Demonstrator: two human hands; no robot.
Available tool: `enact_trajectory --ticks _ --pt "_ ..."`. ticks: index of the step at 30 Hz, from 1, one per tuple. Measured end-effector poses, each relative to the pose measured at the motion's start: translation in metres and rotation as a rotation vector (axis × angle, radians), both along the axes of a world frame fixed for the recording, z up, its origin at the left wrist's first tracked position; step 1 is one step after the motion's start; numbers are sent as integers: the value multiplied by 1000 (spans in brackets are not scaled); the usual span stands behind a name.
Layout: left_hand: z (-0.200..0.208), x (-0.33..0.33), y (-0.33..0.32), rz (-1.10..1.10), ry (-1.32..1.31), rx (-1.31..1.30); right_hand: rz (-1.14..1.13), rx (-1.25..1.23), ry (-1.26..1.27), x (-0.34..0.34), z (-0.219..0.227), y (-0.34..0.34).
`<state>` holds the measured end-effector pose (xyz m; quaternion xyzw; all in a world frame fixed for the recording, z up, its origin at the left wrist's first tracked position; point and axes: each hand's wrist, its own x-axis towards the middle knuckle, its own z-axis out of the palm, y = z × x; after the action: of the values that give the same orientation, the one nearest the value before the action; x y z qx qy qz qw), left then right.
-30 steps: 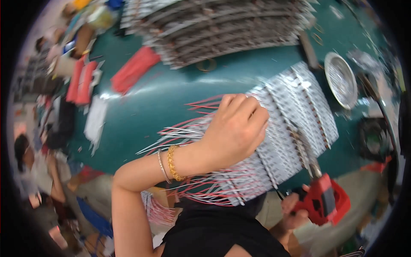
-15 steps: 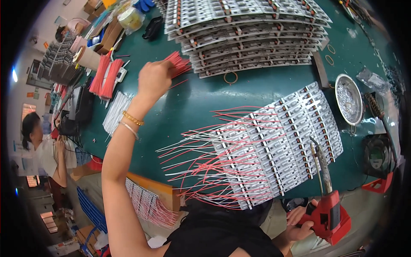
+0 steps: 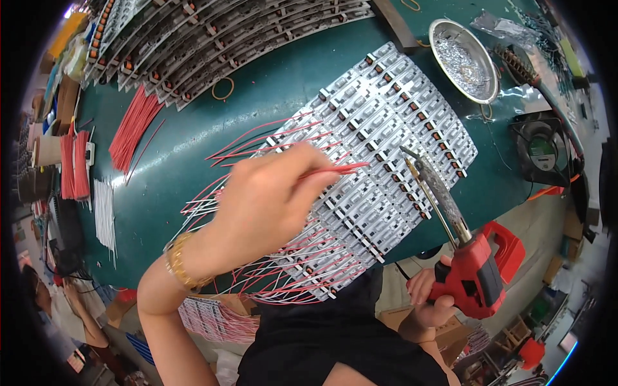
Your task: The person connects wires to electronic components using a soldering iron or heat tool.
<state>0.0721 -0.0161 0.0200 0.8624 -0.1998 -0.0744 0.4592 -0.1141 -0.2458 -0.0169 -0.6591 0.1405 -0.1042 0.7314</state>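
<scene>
Here the left hand pinches slim red wires, apparently so their tips jut free, while the right hand wraps its fingers round a long-nosed red-and-black soldering gun.

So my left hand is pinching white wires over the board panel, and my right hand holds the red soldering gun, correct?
The colour is wrong: the head view shows your left hand pinching red wires over the board panel. The rest stands.

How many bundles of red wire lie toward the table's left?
3: a broad bundle by the stacked panels, then a narrow bundle and its twin side by side farther left. Others may be hidden.
</scene>
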Motion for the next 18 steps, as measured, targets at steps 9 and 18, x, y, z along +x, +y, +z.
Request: enact_trajectory --ticks 9,18 --pt "-19 0 -25 11 -70 138 173 -112 -23 -40 -30 -38" --pt "-19 5 -26 4 -42 166 84 85 279 -8 -3 -20"
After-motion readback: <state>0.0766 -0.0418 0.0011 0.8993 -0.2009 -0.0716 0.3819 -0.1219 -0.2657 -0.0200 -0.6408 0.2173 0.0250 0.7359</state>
